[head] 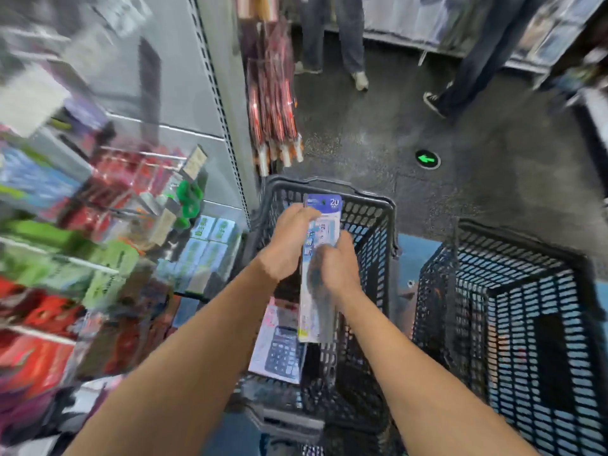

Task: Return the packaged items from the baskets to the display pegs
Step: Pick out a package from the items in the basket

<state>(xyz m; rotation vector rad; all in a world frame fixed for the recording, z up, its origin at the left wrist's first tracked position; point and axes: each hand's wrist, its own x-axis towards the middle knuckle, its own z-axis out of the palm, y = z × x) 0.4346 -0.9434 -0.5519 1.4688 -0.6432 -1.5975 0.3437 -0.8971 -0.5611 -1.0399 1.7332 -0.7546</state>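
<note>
Forearms, two, bare, nearest the lens, reaching forward over a dark grey plastic mesh shopping basket point(388, 209) on the floor.

- Left hand point(291, 240): fingers curled round the upper left edge of a long, narrow blue-and-white carded pack point(324, 205) marked "20", gripping it.
- Right hand point(340, 263): motion-blurred, wrapped over the pack's middle from the right and holding it; exact finger lie not readable.
- Pack: held upright above the basket, clear of its contents, header end up, probably so the hang end meets a peg first.
- Dark calculator on a white card point(283, 352): lying in the same basket, not yet rehung.
- Second dark mesh basket point(513, 246): just beside, to the right.
- Display pegs with hanging packets point(141, 156): to the left, blurred, near.
- Step judged: carrying the pack from basket to pegs.
</note>
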